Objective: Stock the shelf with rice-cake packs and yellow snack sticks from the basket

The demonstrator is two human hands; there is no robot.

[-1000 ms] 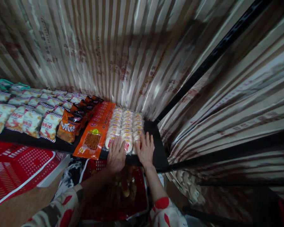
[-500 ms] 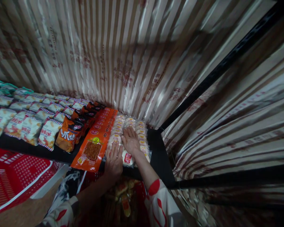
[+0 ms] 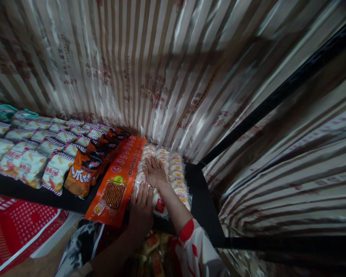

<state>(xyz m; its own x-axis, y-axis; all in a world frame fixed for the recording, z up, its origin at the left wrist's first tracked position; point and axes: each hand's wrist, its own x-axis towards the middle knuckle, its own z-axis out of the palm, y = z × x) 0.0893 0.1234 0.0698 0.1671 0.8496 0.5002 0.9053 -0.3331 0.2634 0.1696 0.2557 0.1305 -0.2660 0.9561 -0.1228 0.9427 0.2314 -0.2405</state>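
Observation:
Rows of clear packs of pale round cakes (image 3: 176, 172) lie at the right end of a black shelf (image 3: 200, 200). My right hand (image 3: 155, 172) rests flat on top of these packs, fingers spread, reaching toward the back. My left hand (image 3: 141, 209) lies flat at the shelf's front edge, its fingers on the nearest cake pack beside a row of orange flat packets (image 3: 117, 180). Neither hand grips anything.
Orange snack bags (image 3: 82, 172) and white striped bags (image 3: 31, 154) fill the shelf to the left. A striped satin curtain (image 3: 161, 69) hangs behind and to the right. A black post (image 3: 276, 96) rises at the shelf's corner. A red basket (image 3: 14, 223) lies lower left.
My right hand has slid from the right front of the cake packs to farther back over their middle. My left hand stays at the front edge. The view has moved closer.

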